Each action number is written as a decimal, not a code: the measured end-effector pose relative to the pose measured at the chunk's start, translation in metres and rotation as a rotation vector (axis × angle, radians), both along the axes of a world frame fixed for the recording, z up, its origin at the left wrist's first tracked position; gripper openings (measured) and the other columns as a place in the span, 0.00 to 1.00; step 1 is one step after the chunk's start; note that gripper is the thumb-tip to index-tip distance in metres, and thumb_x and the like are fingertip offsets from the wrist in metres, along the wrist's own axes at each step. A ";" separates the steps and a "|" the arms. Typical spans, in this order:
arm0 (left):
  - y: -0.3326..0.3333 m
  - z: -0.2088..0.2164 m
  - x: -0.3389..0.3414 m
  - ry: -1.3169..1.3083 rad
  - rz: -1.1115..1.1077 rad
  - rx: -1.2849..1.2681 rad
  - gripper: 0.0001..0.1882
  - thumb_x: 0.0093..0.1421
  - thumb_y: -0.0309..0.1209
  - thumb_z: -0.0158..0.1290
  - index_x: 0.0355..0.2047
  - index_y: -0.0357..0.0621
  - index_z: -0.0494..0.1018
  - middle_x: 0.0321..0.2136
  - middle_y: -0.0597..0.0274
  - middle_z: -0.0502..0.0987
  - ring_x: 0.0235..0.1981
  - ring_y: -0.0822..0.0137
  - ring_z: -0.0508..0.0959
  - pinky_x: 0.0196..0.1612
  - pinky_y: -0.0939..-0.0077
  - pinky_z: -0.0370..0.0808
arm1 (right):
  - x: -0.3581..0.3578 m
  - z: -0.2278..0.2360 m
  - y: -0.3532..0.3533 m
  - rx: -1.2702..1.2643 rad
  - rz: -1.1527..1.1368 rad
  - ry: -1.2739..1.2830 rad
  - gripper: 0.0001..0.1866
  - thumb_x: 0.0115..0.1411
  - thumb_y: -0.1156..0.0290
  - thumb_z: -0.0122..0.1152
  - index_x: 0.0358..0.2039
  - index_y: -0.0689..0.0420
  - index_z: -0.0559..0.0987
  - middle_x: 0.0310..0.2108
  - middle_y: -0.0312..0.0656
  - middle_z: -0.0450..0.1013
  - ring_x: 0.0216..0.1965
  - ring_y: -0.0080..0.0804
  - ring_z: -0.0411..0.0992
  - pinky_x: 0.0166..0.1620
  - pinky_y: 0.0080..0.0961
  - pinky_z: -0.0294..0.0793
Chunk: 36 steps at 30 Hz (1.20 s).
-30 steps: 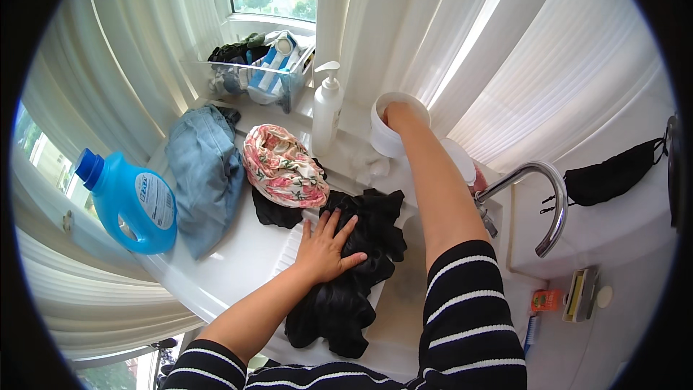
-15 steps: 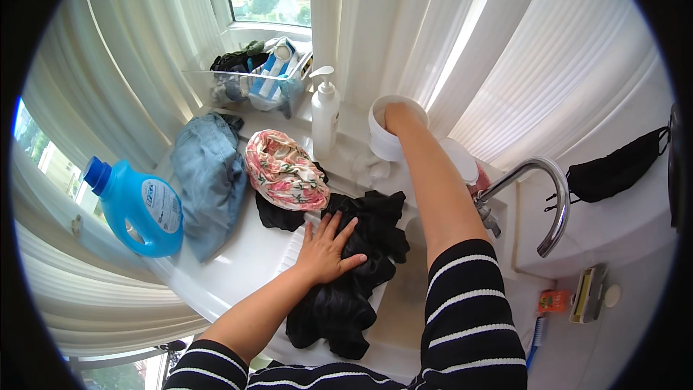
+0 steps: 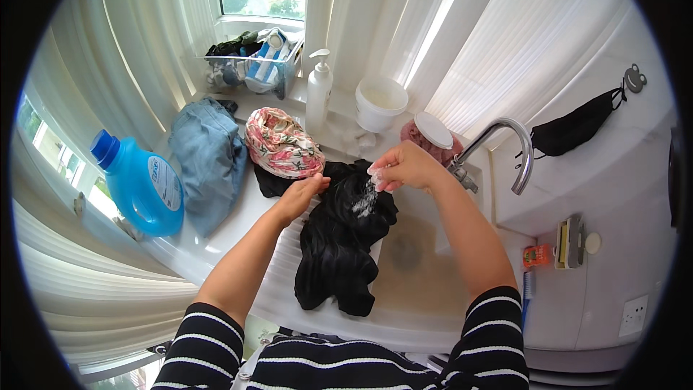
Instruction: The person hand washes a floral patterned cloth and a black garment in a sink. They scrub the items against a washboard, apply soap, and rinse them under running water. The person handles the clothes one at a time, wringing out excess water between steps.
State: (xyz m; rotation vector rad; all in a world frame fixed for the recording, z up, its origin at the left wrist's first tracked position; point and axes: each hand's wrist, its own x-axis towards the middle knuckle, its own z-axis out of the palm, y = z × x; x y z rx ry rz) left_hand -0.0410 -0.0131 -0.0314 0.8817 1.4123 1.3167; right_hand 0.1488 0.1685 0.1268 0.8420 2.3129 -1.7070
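A wet-looking black garment (image 3: 336, 253) lies bunched over the ribbed washboard part of the white sink counter, its right side hanging to the basin. Above its upper part, my right hand (image 3: 408, 166) is closed in a pinch round white powder. Some of that powder (image 3: 364, 204) is spilling down onto the black cloth. My left hand (image 3: 302, 196) is seen edge-on at the garment's upper left edge, fingers stretched out, just below a floral cloth bundle (image 3: 283, 143). Behind my right hand stands an uncovered white tub (image 3: 380, 103) with pale contents.
Murky water (image 3: 426, 274) fills the basin under a curved chrome faucet (image 3: 521, 144). Left are blue jeans-like cloth (image 3: 209, 159) and a blue detergent bottle (image 3: 148, 191). A white pump bottle (image 3: 317, 97), a clear bin (image 3: 253, 65) and a white lid (image 3: 433, 131) on pink cloth stand behind.
My right hand has come out of the white tub and back over the black garment, with white powder in its fingers. My left hand has lifted from lying spread on the cloth and shifted up-left.
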 end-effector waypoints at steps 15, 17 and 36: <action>-0.041 0.009 0.059 0.554 0.169 0.117 0.16 0.56 0.35 0.59 0.42 0.38 0.78 0.36 0.51 0.81 0.36 0.58 0.81 0.40 0.67 0.76 | 0.005 -0.185 -0.032 0.898 -0.093 0.192 0.26 0.62 0.77 0.41 0.62 0.66 0.62 0.61 0.61 0.60 0.62 0.56 0.60 0.64 0.39 0.59; -0.058 0.019 0.059 0.786 0.020 0.067 0.15 0.57 0.35 0.60 0.42 0.41 0.79 0.37 0.54 0.81 0.37 0.61 0.81 0.44 0.70 0.76 | 0.027 -0.189 -0.058 0.888 -0.051 0.147 0.32 0.62 0.73 0.44 0.66 0.66 0.53 0.65 0.60 0.54 0.65 0.57 0.55 0.66 0.43 0.55; 0.027 0.010 0.042 1.062 -0.151 0.144 0.29 0.53 0.41 0.61 0.51 0.34 0.73 0.49 0.44 0.74 0.54 0.47 0.71 0.57 0.60 0.68 | 0.015 -0.156 -0.002 0.433 -0.572 0.377 0.16 0.52 0.63 0.70 0.37 0.59 0.82 0.49 0.48 0.73 0.53 0.37 0.69 0.55 0.31 0.66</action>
